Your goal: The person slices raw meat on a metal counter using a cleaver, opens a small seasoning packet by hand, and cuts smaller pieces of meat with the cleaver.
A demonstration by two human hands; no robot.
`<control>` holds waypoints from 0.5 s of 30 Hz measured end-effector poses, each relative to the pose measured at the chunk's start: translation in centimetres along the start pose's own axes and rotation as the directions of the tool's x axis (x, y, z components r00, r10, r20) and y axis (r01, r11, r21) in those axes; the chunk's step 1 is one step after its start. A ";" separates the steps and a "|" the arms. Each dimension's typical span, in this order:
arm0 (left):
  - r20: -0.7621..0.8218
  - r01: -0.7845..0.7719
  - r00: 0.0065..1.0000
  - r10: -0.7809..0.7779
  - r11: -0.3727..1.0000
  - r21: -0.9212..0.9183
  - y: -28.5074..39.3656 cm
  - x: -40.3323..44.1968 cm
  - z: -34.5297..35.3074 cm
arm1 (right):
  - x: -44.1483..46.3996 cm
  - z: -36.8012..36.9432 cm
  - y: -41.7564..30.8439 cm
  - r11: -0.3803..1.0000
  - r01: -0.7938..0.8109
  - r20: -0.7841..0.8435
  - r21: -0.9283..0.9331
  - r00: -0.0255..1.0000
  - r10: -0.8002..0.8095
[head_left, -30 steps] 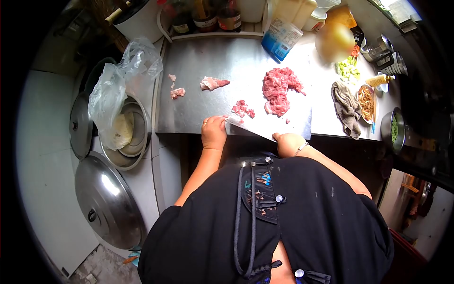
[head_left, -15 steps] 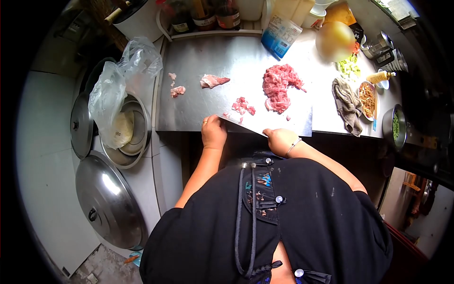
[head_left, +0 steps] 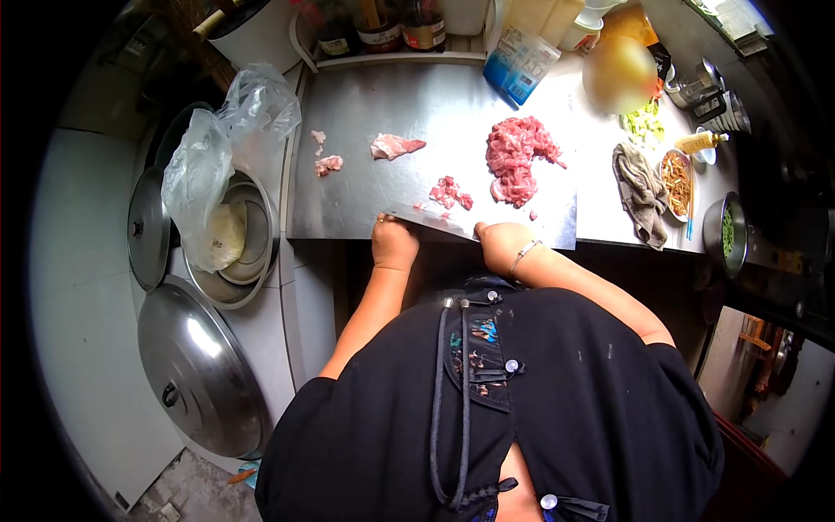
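Note:
Both of my hands are at the front edge of a steel cutting surface. A broad-bladed kitchen knife lies between them, crosswise along that edge. My right hand is closed at its right end, where the handle is hidden. The fingers of my left hand grip its left end. Just beyond the blade are small scraps of chopped meat. A heap of sliced raw meat sits to the right, a larger pale-pink piece to the left, and small trimmings at far left.
A blue-and-white packet and jars stand at the back. On the right are a crumpled cloth, a dish of shredded food with chopsticks, and a bowl of greens. Metal basins and a plastic bag are left.
The knife has shifted slightly left, and more of its blade face shows now. My right hand has moved a little left with it. The meat pieces keep their places on the steel surface.

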State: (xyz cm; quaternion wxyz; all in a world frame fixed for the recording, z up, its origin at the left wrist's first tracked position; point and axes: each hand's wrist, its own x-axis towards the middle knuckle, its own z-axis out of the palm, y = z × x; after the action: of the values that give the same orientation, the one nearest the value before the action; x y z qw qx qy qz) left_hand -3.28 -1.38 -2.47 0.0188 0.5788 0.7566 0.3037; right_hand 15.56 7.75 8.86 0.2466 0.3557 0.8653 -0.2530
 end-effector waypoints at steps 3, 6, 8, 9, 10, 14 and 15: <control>0.052 0.178 0.983 -0.175 0.982 -0.065 -0.3 -0.2 0.1 | -0.8 0.2 1.1 1.000 -0.019 0.031 -0.013 0.999 0.019; 0.035 0.239 0.971 -0.237 0.959 -0.155 -0.3 -0.2 0.0 | -1.5 0.2 1.6 0.999 -0.051 0.054 -0.016 0.997 0.052; 0.035 0.183 0.983 -0.180 0.972 -0.149 -0.2 -0.2 0.1 | -1.3 0.4 1.6 0.998 -0.056 0.057 -0.019 0.997 0.057; 0.027 0.112 0.994 -0.110 0.987 -0.115 0.2 -0.2 0.2 | -1.0 0.4 1.5 0.999 -0.042 0.046 -0.012 0.998 0.043; 0.024 0.039 0.999 -0.037 0.996 -0.082 0.6 -0.3 0.4 | -0.8 0.5 1.3 1.000 -0.031 0.037 -0.003 0.999 0.031; 0.059 0.006 0.998 -0.004 0.999 -0.036 1.3 -0.8 0.4 | 0.2 -0.6 0.3 0.999 -0.050 0.018 0.015 0.999 0.050; 0.060 0.002 0.998 0.000 0.999 -0.034 1.0 -0.8 0.3 | 0.1 -0.6 0.5 0.999 -0.050 0.016 0.018 0.999 0.049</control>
State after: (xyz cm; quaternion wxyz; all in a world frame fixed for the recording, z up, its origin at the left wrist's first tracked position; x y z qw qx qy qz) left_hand -2.06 -1.84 -2.46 0.0514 0.5866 0.7509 0.2990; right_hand 15.73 8.50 9.10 0.2561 0.3773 0.8519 -0.2576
